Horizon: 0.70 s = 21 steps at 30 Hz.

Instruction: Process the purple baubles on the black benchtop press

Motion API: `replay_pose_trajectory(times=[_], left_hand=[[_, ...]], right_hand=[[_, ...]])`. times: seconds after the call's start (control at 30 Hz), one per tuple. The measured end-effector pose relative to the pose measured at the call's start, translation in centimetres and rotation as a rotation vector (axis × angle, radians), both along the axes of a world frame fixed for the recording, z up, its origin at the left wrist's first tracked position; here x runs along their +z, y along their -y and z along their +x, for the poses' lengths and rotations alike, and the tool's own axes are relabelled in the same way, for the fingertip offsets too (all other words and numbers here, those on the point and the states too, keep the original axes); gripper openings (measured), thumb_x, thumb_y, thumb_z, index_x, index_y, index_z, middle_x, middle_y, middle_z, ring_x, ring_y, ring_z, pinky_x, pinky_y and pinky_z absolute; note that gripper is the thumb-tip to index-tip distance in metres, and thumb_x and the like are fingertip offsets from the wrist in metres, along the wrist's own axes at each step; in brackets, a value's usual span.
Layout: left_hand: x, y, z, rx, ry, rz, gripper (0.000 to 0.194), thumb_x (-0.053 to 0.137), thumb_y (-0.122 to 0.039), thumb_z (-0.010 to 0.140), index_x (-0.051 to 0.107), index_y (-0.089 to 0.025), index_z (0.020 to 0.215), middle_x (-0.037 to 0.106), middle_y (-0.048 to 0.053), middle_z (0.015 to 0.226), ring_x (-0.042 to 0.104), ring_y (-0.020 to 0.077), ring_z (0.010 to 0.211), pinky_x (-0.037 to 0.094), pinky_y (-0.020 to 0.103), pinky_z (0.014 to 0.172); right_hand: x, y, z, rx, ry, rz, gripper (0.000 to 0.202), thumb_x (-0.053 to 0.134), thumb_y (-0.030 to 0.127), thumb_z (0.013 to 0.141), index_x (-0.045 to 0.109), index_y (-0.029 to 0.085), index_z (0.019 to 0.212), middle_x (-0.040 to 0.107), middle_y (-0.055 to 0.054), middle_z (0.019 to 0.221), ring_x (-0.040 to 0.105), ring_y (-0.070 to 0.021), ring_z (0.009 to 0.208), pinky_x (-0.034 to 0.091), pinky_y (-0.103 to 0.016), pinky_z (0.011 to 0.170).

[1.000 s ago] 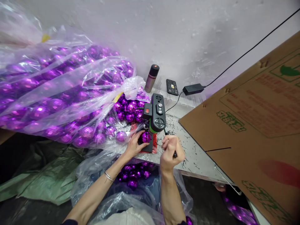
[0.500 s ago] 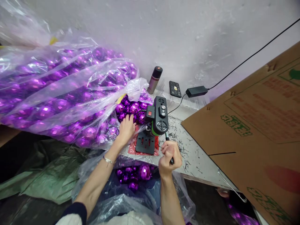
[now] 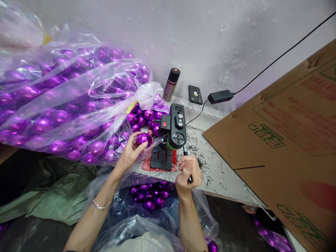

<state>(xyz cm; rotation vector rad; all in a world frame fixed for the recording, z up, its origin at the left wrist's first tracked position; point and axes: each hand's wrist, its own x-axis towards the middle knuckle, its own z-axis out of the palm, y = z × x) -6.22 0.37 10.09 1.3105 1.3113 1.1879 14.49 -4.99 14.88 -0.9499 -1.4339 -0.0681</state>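
Purple ball (image 3: 143, 139): gripped by left hand (image 3: 128, 154); judged light, slippery, sides best cupped. Lever (image 3: 185, 152): clasped by right hand (image 3: 188, 172).

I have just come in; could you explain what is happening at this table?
A person holds a shiny purple ball in the left hand, near other loose purple balls. The right hand grips the lever of a small black machine. The held ball is off the machine's base plate, to its left.

Curls left hand (image 3: 128, 154) half-closed, thumb (image 3: 141, 148) opposed; clenches right hand (image 3: 188, 173) into what looks like a tight fist.
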Motion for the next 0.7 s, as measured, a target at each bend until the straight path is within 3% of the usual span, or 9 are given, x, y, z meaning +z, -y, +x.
replay_pose_trajectory(times=[0.07, 0.17, 0.33, 0.4, 0.53, 0.7], left_hand=[[-0.4, 2.2, 1.2, -0.074, 0.128, -0.034, 0.060, 0.066, -0.059, 0.097, 0.058, -0.022, 0.143, 0.075, 0.012, 0.131, 0.077, 0.0277, 0.113, 0.066, 0.039, 0.093], [-2.6, 3.4, 3.6, -0.119, 0.181, -0.054, 0.063, 0.069, -0.061, 0.095, 0.056, -0.020, 0.142, 0.077, 0.014, 0.128, 0.078, 0.0278, 0.111, 0.066, 0.041, 0.094], [-5.8, 2.4, 5.6, -0.040, -0.071, 0.011, 0.063, 0.074, -0.058, 0.093, 0.053, -0.021, 0.139, 0.080, 0.010, 0.115, 0.080, 0.0244, 0.092, 0.066, 0.042, 0.090], [-6.2, 2.0, 5.8, -0.026, -0.220, 0.102, 0.059, 0.077, -0.056, 0.092, 0.057, -0.021, 0.136, 0.080, 0.010, 0.117, 0.080, 0.0264, 0.095, 0.066, 0.044, 0.091], [-6.2, 1.2, 6.3, 0.003, -0.422, 0.337, 0.052, 0.083, -0.047, 0.090, 0.063, -0.020, 0.131, 0.078, 0.014, 0.126, 0.076, 0.0338, 0.119, 0.062, 0.049, 0.104], [-6.6, 0.6, 7.3, -0.006, -0.522, 0.399, 0.052, 0.086, -0.044, 0.088, 0.067, -0.022, 0.131, 0.078, 0.013, 0.123, 0.074, 0.0345, 0.118, 0.060, 0.050, 0.105]], right_hand=[[0.2, 0.0, -0.1, -0.004, -0.014, -0.001, 0.037, 0.047, 0.011, 0.104, 0.050, 0.024, 0.070, 0.050, 0.003, 0.061, 0.058, -0.0145, 0.061, 0.041, -0.030, 0.057], [0.3, 0.1, 0.0, -0.002, -0.011, -0.013, 0.037, 0.046, 0.010, 0.104, 0.051, 0.024, 0.070, 0.051, 0.003, 0.061, 0.058, -0.0149, 0.061, 0.041, -0.030, 0.056], [0.2, 0.3, 0.4, -0.002, 0.035, -0.034, 0.034, 0.047, 0.011, 0.104, 0.052, 0.023, 0.072, 0.055, 0.003, 0.064, 0.059, -0.0143, 0.061, 0.043, -0.029, 0.057], [0.1, 0.3, 0.5, -0.011, 0.050, -0.039, 0.034, 0.046, 0.011, 0.104, 0.052, 0.023, 0.073, 0.056, 0.002, 0.065, 0.059, -0.0138, 0.062, 0.043, -0.029, 0.059], [0.0, 0.4, 0.5, -0.014, 0.063, -0.041, 0.033, 0.046, 0.011, 0.105, 0.050, 0.023, 0.074, 0.057, 0.002, 0.067, 0.059, -0.0125, 0.063, 0.044, -0.028, 0.060], [-0.1, 0.6, 0.6, -0.006, 0.091, -0.047, 0.030, 0.046, 0.011, 0.104, 0.051, 0.023, 0.077, 0.058, 0.002, 0.069, 0.058, -0.0125, 0.064, 0.045, -0.028, 0.060]])
